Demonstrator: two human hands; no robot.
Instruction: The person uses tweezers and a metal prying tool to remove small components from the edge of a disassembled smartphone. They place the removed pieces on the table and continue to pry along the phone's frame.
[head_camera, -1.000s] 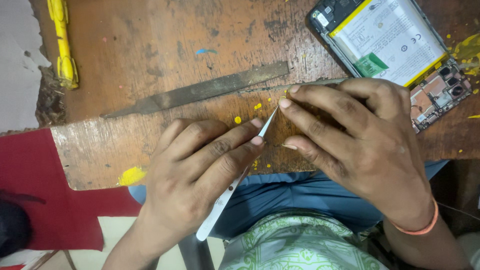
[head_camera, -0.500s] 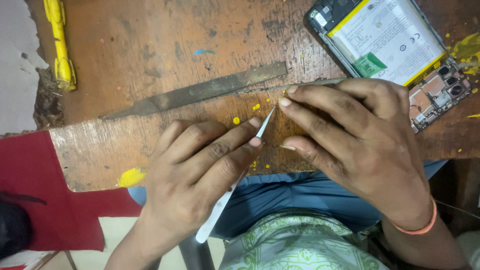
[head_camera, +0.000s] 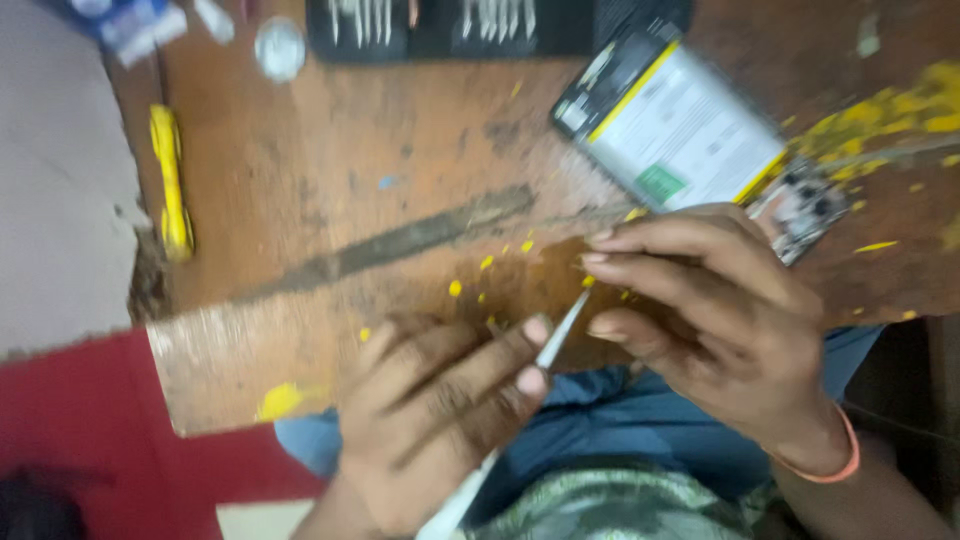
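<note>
White slim tool (head_camera: 560, 335) runs diagonally between both hands, tip up toward the right hand's fingertips, handle passing down under the left hand and out below its palm. Left hand (head_camera: 440, 415): fingers curled narrow around the tool, index and middle fingertips (head_camera: 533, 380) pressing on its shaft just behind the tip. Right hand (head_camera: 715, 320): fingers extended and held close together, fingertips resting on the wooden bench (head_camera: 330, 250) right at the tool's tip; whether they pin a small part there cannot be told, frame is blurred. Orange band (head_camera: 835, 460) on the right wrist.

Just beyond the right hand's knuckles lies an opened phone (head_camera: 680, 135), battery face up, circuit board exposed at its near end. Beyond the left fingers, a long flat metal file (head_camera: 400, 245) lies on the bench. Well apart to the left, a yellow tool (head_camera: 170, 180). Yellow specks scattered around the fingertips. Dark tool tray (head_camera: 450, 25) at the far edge.
</note>
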